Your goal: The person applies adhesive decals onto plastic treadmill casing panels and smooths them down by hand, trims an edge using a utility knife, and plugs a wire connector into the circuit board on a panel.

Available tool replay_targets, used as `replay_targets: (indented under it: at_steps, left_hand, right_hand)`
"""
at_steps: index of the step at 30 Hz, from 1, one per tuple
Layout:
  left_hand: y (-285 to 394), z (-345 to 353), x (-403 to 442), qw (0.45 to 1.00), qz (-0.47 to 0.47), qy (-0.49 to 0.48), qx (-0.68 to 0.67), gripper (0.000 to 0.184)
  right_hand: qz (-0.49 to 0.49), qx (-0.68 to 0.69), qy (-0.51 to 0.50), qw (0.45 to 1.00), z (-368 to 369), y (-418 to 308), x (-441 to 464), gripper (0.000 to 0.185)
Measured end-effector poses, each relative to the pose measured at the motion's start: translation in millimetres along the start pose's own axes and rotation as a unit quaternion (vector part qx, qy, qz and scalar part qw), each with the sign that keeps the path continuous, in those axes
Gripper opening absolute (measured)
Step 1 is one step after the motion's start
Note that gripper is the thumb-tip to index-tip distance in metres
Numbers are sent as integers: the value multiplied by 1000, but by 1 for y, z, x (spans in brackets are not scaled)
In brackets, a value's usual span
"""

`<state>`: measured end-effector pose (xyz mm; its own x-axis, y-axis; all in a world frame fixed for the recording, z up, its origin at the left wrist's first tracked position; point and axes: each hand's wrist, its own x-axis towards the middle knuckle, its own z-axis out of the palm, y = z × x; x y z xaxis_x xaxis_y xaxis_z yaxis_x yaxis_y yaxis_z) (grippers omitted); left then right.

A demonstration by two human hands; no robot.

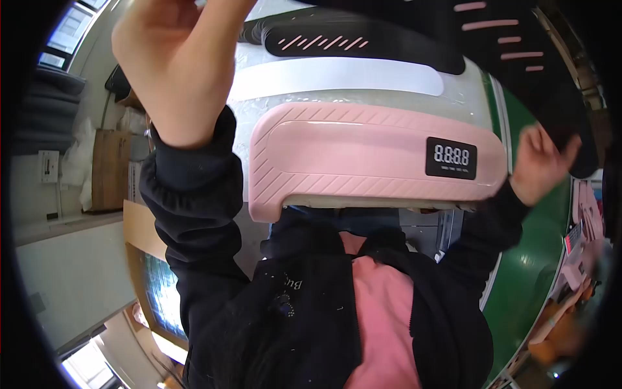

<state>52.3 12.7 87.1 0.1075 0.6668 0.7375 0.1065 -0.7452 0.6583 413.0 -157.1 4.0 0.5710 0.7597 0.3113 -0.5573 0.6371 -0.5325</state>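
My right hand (543, 162) is closed on the end of a long black strip (434, 23) with pink slanted marks, which arches across the upper right. My left hand (178, 68) is raised at the upper left; its fingers are cut off by the top edge, so what they hold is hidden. Between my arms lies a pink curved panel (363, 155) with ribbed borders and a black digital display (451, 158) reading 8.8.8.8. Beyond it lies a smooth white strip (343, 76). Farther back is another black strip (317, 42) with pink slashes.
The panel and strips rest on a table with a pale, plastic-like cover (476, 107). A green floor (518, 285) runs along the right, with several pink parts (586, 220) at its far side. Cardboard boxes (111, 170) stand at the left.
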Motion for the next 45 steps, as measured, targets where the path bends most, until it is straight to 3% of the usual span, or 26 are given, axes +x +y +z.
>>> replay_targets:
  at_steps: [4, 5, 6, 8, 9, 11, 13, 15, 20, 25, 30, 33, 45]
  left_hand:
    - [-61, -34, -32, 995, -2, -54, -81, 20]
    - [-61, -37, -47, 991, -79, -56, -91, 18]
    - [-59, -41, -62, 981, -156, -59, -101, 16]
    - [-59, -52, -92, 956, -255, -94, -111, 15]
    - [-56, -57, -106, 946, -286, -106, -109, 15]
    - [-50, -66, -132, 933, -324, -117, -105, 16]
    - [-48, -73, -151, 908, -375, -135, -126, 18]
    - [-48, -75, -151, 917, -359, -151, -82, 18]
    - [-62, -71, -138, 930, -294, -221, 20, 17]
    - [-76, -62, -132, 930, -256, -251, 78, 17]
    - [-83, -56, -139, 917, -339, -203, 47, 17]
    - [-89, -55, -144, 909, -381, -164, -40, 17]
    - [-93, -56, -142, 905, -385, -176, -41, 20]
  right_hand:
    - [-38, -145, 166, 975, -24, -30, -33, 19]
    - [-50, -191, 236, 951, -34, -33, -44, 20]
    - [-43, -193, 239, 951, -43, -36, -56, 20]
    - [18, -145, 106, 984, -55, -41, -80, 25]
    - [25, -147, 111, 983, -50, -36, -89, 25]
    - [-53, -341, 330, 878, -39, -29, -108, 26]
    - [9, -418, 274, 866, -45, -46, -122, 26]
    - [115, -548, 150, 815, -57, -63, -126, 25]
    - [145, -547, 151, 811, -87, -62, -113, 23]
    - [85, -593, 184, 779, -98, -44, -93, 19]
    - [83, -607, 177, 770, -108, -47, -91, 16]
    - [88, -610, 169, 769, -111, -53, -94, 15]
    - [67, -627, 184, 754, -111, -49, -95, 16]
